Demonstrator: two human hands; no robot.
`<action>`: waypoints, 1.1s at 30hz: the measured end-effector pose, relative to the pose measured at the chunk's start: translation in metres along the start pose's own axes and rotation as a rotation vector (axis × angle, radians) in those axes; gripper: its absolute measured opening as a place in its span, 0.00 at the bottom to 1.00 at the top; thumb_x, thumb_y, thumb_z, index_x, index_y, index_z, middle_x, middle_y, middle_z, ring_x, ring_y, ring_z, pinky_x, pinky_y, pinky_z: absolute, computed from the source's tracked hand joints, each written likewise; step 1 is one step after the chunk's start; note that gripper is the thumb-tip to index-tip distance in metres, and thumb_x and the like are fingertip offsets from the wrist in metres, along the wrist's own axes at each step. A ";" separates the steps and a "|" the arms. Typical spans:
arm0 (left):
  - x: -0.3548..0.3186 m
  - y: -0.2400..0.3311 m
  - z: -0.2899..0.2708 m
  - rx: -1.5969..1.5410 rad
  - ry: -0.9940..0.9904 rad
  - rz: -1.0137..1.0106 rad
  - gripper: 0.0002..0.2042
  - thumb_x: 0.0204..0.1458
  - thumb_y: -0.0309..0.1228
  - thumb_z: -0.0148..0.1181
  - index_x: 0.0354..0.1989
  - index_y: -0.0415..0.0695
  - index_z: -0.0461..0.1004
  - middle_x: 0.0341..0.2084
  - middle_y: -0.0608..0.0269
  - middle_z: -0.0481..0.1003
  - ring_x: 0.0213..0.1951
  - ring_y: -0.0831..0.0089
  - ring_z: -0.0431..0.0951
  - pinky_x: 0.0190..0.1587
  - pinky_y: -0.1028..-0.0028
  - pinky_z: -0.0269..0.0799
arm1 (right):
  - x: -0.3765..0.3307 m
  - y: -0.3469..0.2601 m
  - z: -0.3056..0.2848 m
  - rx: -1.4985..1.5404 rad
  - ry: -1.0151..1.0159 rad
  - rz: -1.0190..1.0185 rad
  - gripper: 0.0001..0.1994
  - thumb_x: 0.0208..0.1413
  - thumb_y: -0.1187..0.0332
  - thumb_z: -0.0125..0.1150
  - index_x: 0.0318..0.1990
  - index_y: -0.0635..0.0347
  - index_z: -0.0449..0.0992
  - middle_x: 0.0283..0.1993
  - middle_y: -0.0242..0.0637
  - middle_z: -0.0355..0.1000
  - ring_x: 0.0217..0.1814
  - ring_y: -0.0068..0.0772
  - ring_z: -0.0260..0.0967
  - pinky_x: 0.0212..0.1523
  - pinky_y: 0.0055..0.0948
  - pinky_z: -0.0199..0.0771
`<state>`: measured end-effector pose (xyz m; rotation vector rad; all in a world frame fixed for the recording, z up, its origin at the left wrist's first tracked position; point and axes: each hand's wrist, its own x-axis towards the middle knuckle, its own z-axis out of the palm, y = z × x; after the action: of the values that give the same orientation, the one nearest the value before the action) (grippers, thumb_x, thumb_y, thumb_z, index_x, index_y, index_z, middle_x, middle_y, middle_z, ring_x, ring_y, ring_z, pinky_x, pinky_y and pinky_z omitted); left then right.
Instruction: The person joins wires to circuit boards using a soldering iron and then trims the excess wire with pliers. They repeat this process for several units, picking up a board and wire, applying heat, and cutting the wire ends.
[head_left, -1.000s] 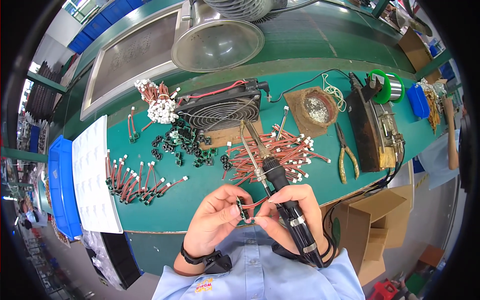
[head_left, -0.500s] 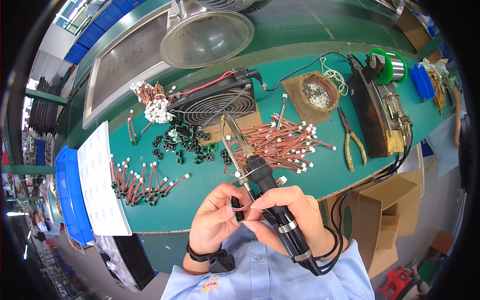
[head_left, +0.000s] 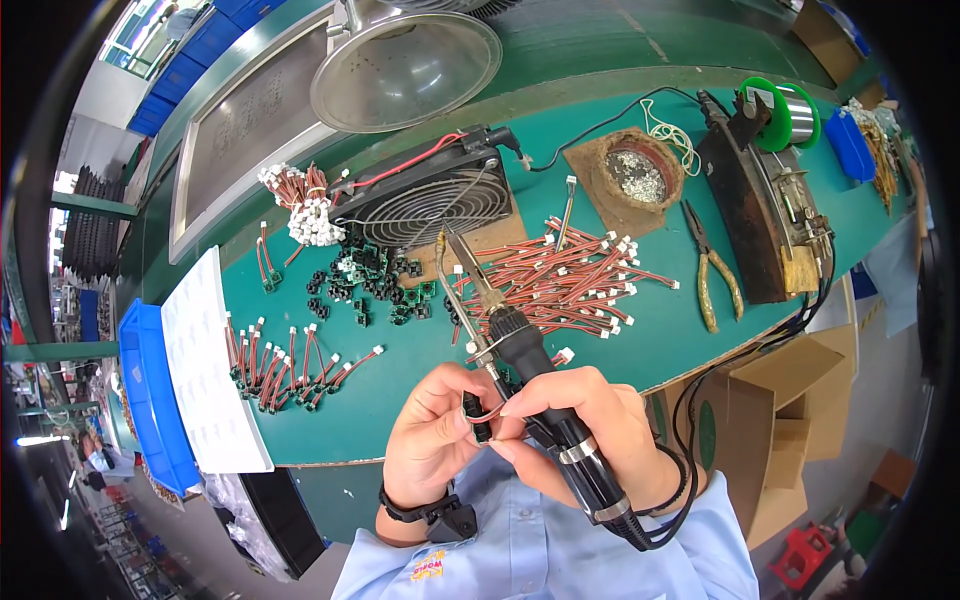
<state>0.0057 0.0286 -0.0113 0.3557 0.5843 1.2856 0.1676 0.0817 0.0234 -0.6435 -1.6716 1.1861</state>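
Observation:
My left hand [head_left: 428,440] pinches a small black part [head_left: 475,408] between thumb and fingers, above the bench's near edge. A soldering iron [head_left: 525,350] with a thin feed tube alongside lies in my right hand [head_left: 605,425], its tip pointing away. The thumb and forefinger of that hand also pinch a short wire lead [head_left: 490,413], whose other end meets the black part; the joint itself is too small to make out. Beyond the iron spreads a heap of red-brown leads [head_left: 570,285] with white plugs. Small green-and-black circuit boards [head_left: 365,275] lie left of it.
A black fan [head_left: 430,205] stands behind the boards. Boards with leads [head_left: 275,375] lie beside a white sheet [head_left: 215,370] and a blue bin [head_left: 158,400]. To the right are pliers [head_left: 703,250], a dish of solder bits [head_left: 640,178], an iron holder [head_left: 750,220] and a solder spool [head_left: 800,115].
The view has shifted slightly, so the bench things sit a little differently in the picture. Both hands keep the same hold, with the black part tilted marginally.

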 end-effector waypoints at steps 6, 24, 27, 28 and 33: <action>0.000 0.001 0.002 -0.002 -0.011 0.011 0.11 0.53 0.29 0.56 0.42 0.41 0.67 0.34 0.59 0.68 0.35 0.72 0.69 0.36 0.76 0.65 | 0.002 0.001 -0.001 -0.007 -0.006 -0.002 0.20 0.39 0.82 0.67 0.40 0.65 0.65 0.27 0.36 0.72 0.28 0.28 0.73 0.28 0.21 0.71; 0.002 0.000 0.002 0.032 -0.024 0.043 0.11 0.52 0.29 0.57 0.41 0.39 0.67 0.35 0.59 0.69 0.37 0.72 0.71 0.38 0.74 0.67 | 0.001 0.001 -0.006 -0.001 -0.064 0.069 0.20 0.39 0.82 0.66 0.41 0.66 0.65 0.30 0.37 0.72 0.30 0.28 0.74 0.31 0.22 0.72; 0.001 0.002 0.007 0.099 0.005 0.042 0.12 0.52 0.29 0.57 0.42 0.38 0.67 0.35 0.58 0.69 0.37 0.72 0.70 0.39 0.75 0.67 | 0.002 0.000 -0.007 0.021 -0.070 0.091 0.20 0.39 0.82 0.66 0.41 0.65 0.65 0.30 0.37 0.72 0.31 0.28 0.74 0.32 0.22 0.72; 0.001 0.003 0.008 0.132 0.020 0.042 0.12 0.52 0.29 0.57 0.42 0.37 0.67 0.36 0.58 0.69 0.37 0.73 0.70 0.39 0.75 0.66 | 0.002 -0.001 -0.007 0.021 -0.077 0.098 0.20 0.40 0.82 0.66 0.41 0.65 0.65 0.30 0.36 0.72 0.31 0.28 0.74 0.32 0.22 0.72; 0.001 0.007 0.000 0.268 -0.047 0.077 0.12 0.53 0.28 0.56 0.42 0.35 0.66 0.36 0.58 0.70 0.37 0.73 0.71 0.41 0.74 0.67 | 0.003 -0.001 -0.011 0.030 -0.104 0.124 0.21 0.40 0.81 0.66 0.42 0.63 0.65 0.29 0.35 0.72 0.31 0.27 0.73 0.33 0.22 0.71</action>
<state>0.0002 0.0316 -0.0072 0.6337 0.7102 1.2709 0.1762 0.0883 0.0259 -0.6849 -1.7174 1.3503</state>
